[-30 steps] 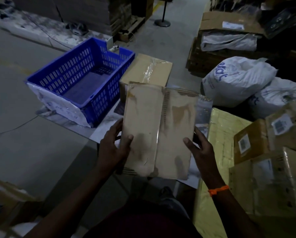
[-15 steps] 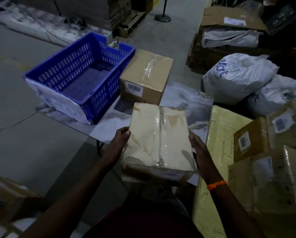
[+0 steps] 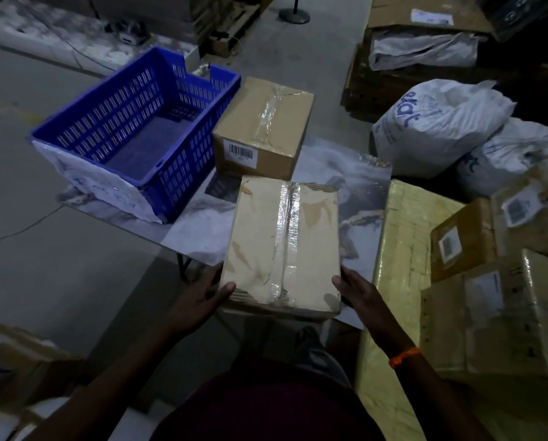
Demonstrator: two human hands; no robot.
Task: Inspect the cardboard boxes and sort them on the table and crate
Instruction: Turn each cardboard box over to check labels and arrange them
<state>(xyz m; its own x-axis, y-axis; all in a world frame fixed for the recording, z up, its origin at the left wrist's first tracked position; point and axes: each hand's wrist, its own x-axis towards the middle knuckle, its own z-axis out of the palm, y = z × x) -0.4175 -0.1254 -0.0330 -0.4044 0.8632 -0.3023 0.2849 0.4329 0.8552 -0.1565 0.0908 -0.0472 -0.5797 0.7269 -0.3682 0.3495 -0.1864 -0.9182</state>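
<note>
Now the fingers [image 3: 224, 289] of the left hand [image 3: 202, 300] press flat against the near left corner of the taped cardboard box [image 3: 283, 246], and those of the right hand [image 3: 358, 292] press against its near right corner, so both hands clasp the box between them. A second ago it was tilted up on edge in front of the person; half a second ago it was level but held lower and closer; it now lies flat with the taped seam up, resting on or just over the near edge of the tabletop [image 3: 339, 173], and I cannot tell which. Both forearms reach forward from below, and the right wrist wears an orange band [image 3: 404, 358]. Just beyond the held box stands a barcode-labelled box [image 3: 263, 128] on the tabletop, beside the blue crate [image 3: 132, 135] at its left. Stacked boxes [image 3: 495, 275] sit to the right.
</note>
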